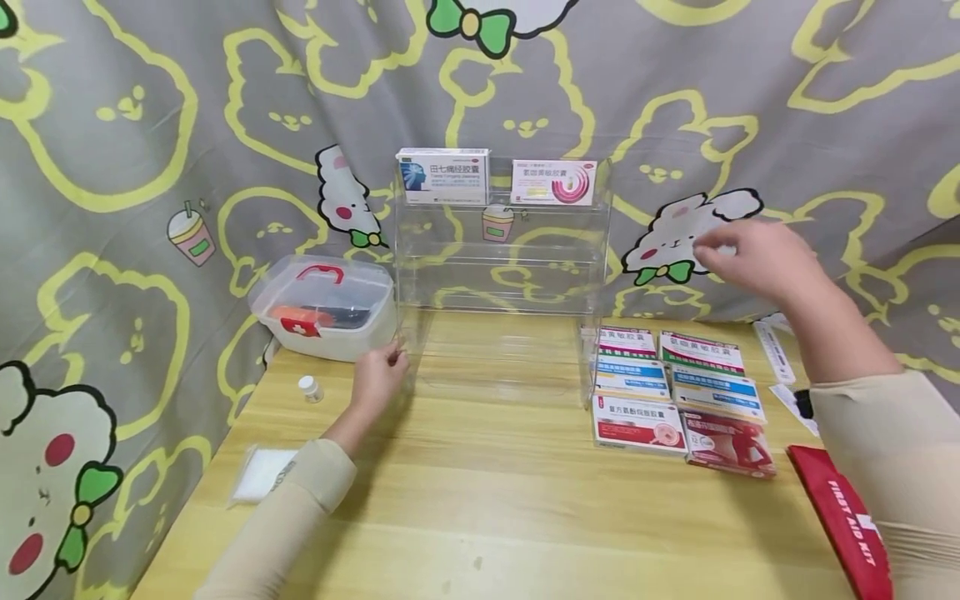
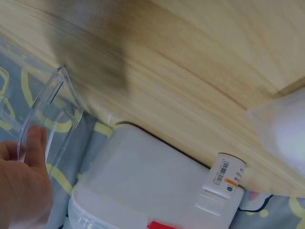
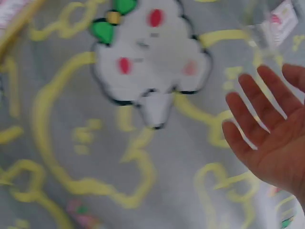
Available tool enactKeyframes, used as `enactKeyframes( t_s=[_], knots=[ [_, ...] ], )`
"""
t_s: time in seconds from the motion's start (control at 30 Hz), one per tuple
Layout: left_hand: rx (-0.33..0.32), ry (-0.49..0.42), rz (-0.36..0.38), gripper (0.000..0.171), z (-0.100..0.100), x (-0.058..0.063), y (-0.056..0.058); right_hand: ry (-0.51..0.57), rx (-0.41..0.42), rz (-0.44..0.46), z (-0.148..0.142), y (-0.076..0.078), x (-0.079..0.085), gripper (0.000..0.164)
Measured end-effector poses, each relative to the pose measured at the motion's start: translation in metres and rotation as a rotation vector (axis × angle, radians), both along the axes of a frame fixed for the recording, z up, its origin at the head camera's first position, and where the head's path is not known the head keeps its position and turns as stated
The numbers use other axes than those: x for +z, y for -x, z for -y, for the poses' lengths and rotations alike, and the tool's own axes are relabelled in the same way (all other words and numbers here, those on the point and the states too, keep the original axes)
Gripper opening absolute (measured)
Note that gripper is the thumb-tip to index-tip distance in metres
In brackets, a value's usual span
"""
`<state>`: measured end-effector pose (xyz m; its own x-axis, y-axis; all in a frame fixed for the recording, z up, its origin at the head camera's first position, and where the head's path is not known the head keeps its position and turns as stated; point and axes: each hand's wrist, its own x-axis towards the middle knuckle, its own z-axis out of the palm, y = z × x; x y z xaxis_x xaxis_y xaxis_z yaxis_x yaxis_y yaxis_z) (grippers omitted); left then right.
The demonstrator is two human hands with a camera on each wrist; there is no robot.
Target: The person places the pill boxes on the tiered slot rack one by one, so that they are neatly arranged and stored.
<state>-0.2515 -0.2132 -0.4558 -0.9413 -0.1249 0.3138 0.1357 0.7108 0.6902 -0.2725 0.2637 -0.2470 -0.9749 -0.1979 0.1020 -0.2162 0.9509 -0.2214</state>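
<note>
A clear plastic tiered display rack (image 1: 510, 254) stands at the back of the table. On its top tier sit a blue-and-white medicine box (image 1: 444, 177) and a pink-and-white medicine box (image 1: 553, 183). My left hand (image 1: 381, 379) is at the rack's left side; in the left wrist view its fingers (image 2: 34, 145) pinch the clear side panel (image 2: 52, 102). Raised in the air to the right of the rack, my right hand (image 1: 753, 254) holds nothing. Its fingers (image 3: 259, 102) are spread and nearly straight in the right wrist view.
Several medicine boxes (image 1: 678, 387) lie in two columns right of the rack. A red first aid pouch (image 1: 843, 521) lies at the right edge. On the left are a lidded white first aid box (image 1: 326, 308), a small white bottle (image 1: 311, 389) and a white packet (image 1: 258, 475). A patterned curtain (image 1: 247, 125) hangs behind.
</note>
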Motion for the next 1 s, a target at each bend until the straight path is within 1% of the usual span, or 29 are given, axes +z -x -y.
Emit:
enactKeyframes(
  t_s=[0.07, 0.13, 0.23, 0.3, 0.4, 0.47, 0.5, 0.6, 0.67, 0.77, 0.83, 0.9, 1.0],
  knots=[
    [0.005, -0.002, -0.004, 0.031, -0.002, 0.0, 0.0, 0.04, 0.001, 0.063, -0.017, -0.005, -0.02, 0.044],
    [0.013, 0.0, -0.013, 0.03, -0.004, 0.0, -0.001, 0.059, 0.011, 0.123, -0.032, -0.011, -0.042, 0.037],
    [0.03, 0.016, -0.027, 0.029, -0.001, 0.001, -0.002, 0.048, 0.055, 0.207, -0.046, -0.018, -0.078, 0.024],
    [0.032, 0.027, -0.029, 0.029, 0.0, 0.0, -0.002, 0.035, 0.084, 0.274, -0.054, -0.025, -0.1, 0.02],
    [0.039, 0.025, -0.017, 0.03, 0.001, -0.001, -0.002, 0.027, 0.123, 0.364, -0.064, -0.037, -0.127, 0.019],
    [0.049, 0.021, -0.011, 0.031, 0.002, -0.001, -0.002, 0.028, 0.128, 0.42, -0.067, -0.045, -0.142, 0.021],
    [0.054, 0.021, -0.01, 0.031, 0.002, -0.001, -0.002, 0.018, 0.128, 0.434, -0.069, -0.048, -0.149, 0.023],
    [0.053, 0.03, -0.015, 0.03, 0.003, -0.001, -0.002, -0.006, 0.102, 0.467, -0.072, -0.058, -0.165, 0.028],
    [0.045, 0.029, -0.019, 0.03, 0.003, -0.001, -0.002, -0.031, 0.08, 0.476, -0.074, -0.064, -0.173, 0.028],
    [0.04, 0.025, -0.027, 0.029, 0.002, -0.001, -0.003, -0.089, 0.058, 0.441, -0.074, -0.071, -0.182, 0.029],
    [0.038, 0.029, -0.045, 0.029, 0.001, -0.001, -0.003, -0.115, 0.051, 0.408, -0.074, -0.075, -0.187, 0.033],
    [0.035, 0.043, -0.07, 0.028, 0.0, -0.001, -0.002, -0.141, 0.044, 0.373, -0.075, -0.079, -0.19, 0.04],
    [0.026, 0.06, -0.098, 0.028, -0.003, -0.001, -0.001, -0.14, 0.032, 0.357, -0.077, -0.083, -0.191, 0.048]
  ],
)
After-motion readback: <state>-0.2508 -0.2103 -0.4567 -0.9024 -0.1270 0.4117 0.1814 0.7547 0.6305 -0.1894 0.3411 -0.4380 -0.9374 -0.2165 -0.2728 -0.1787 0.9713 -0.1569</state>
